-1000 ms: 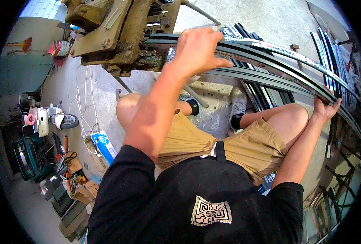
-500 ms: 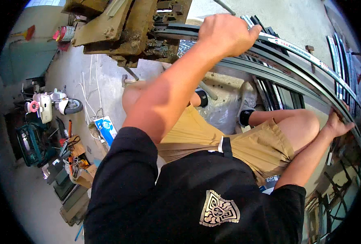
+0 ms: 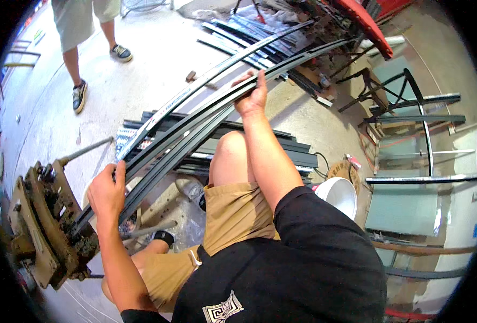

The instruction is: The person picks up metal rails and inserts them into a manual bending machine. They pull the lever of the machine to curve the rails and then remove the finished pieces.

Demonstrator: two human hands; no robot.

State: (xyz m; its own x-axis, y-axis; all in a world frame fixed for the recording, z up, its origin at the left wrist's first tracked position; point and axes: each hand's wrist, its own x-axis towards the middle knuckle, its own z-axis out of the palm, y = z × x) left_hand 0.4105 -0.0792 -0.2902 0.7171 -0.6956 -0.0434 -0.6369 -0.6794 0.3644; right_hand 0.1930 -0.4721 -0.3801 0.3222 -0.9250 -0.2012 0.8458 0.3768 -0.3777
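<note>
Long dark grey metal profiles (image 3: 211,101) slant from the lower left up to the far right, one of them edged with a white printed film strip. Their near end runs into a rusty, heavy metal machine (image 3: 47,215) at the left. Close to that machine, my left hand (image 3: 106,191) is closed around the profiles from above, thumb on the right side. Further along, my right hand (image 3: 251,97) cups them from beneath, its thumb up over the far side. The fingers of my left hand are partly hidden.
More profiles (image 3: 295,153) lie on the floor by my knee, and others (image 3: 238,40) farther off beside a hammer (image 3: 200,79). A white bucket (image 3: 338,196) stands to my right, near glass panes (image 3: 400,210) and a black metal frame (image 3: 378,94). Another person's legs (image 3: 74,59) are at the far left.
My view has swung to the right, so the machine now sits at the lower left. Both hands remain on the profiles. The other person's legs have come into view.
</note>
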